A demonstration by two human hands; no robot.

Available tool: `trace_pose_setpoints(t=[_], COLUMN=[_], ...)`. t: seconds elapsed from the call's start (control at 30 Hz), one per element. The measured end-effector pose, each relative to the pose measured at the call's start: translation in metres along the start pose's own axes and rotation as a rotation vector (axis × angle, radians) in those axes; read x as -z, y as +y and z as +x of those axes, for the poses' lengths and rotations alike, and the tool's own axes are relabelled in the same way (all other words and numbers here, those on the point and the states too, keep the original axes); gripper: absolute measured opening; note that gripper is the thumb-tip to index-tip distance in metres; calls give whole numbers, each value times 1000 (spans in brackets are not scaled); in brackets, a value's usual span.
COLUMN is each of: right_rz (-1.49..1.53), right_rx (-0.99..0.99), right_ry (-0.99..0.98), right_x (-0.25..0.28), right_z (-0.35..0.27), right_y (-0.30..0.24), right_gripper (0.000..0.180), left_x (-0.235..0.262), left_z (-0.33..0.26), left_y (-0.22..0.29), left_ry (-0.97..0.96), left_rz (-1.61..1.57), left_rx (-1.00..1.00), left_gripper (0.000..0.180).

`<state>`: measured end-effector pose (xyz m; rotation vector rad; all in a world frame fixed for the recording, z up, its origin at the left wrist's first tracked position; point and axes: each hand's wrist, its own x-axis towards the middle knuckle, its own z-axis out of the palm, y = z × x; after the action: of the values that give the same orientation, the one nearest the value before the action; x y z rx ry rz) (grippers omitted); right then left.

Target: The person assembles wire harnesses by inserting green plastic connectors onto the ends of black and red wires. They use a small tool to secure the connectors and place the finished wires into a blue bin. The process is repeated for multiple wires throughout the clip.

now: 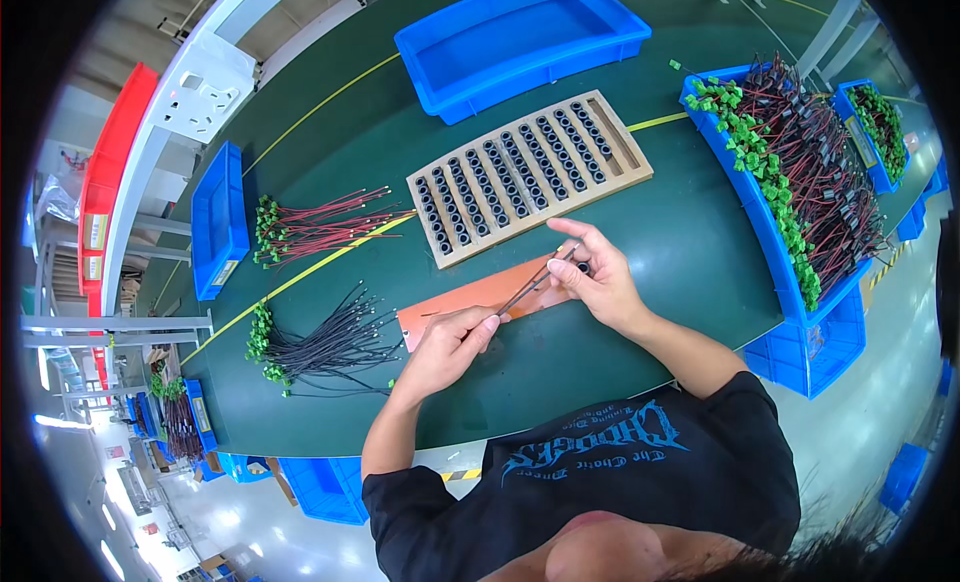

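The thin dark wire [524, 297] runs between both hands, over the orange board [425, 317], its long axis slanting from near left to far right, steeper than the board's. The left hand [450, 350] pinches the near end; the right hand [606, 288] pinches the far end, thumb against fingers.

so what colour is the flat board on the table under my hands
The flat board is orange; the head view shows it best.
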<state>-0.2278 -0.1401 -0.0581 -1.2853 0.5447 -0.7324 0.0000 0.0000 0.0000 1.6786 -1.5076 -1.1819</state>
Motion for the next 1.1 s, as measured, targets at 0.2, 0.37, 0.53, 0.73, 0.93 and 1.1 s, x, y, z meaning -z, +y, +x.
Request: trace_pose_setpoints(t=[0.2,0.37,0.53,0.73,0.93,1.1], right_rz=[-104,-73,-142,455,721,712], right_rx=[117,30,52,41,-182,-159], right_ry=[14,-12,-12,58,224,162], right_x=[-1,-2,-1,10,14,11], right_z=[-2,-4,-3,10,18,15], right_y=[-7,-14,-12,1,-2,-3], right_gripper=[48,50,47,39,36,38], left_x=[-5,-5,-8,-11,-14,-14], left_z=[6,8,9,8,8,9], left_y=[0,-3,-1,2,-2,0], left_ry=[3,-1,-3,82,70,47], left_rz=[-8,33,30,71,124,127], left_rx=[-25,-59,-73,-99,-82,-60], left_gripper=[28,29,27,24,23,24])
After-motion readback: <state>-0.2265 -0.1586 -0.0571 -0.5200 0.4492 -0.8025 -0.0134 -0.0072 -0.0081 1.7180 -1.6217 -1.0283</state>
